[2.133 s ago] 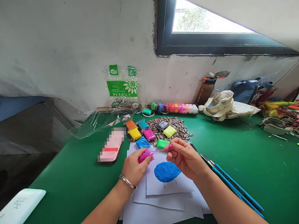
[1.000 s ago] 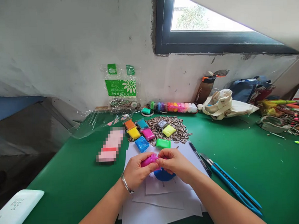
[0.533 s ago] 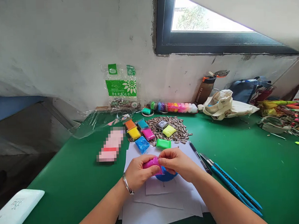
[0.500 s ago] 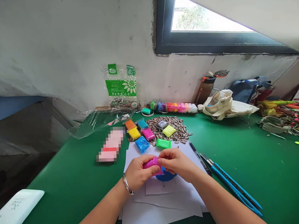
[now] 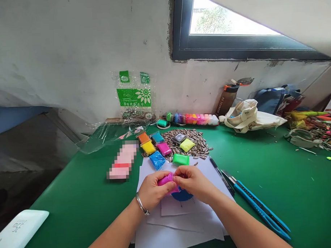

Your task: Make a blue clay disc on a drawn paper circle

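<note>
Across the lower frame extends a green tabletop, bearing overlapping paper sheets at lower centre; nothing visible fastens these, so a dragging wrist could shift them. Just above, at mid-frame, lies a heap of striped seeds, whose stray pieces could cling to soft material. At the centre of the lower half, the left hand is curled around a pink lump, while the right hand has thumb and forefinger pinched at the lump's right end; excessive pull there could stretch or tear it. Partly hidden beneath both hands is a flattened blue shape on the top sheet, liable to denting if a knuckle presses down. The pink lump itself, probably clay, could smear the blue if dropped. Smallest, a single seed rests just above the right knuckles, where it could be picked up by accident.
</note>
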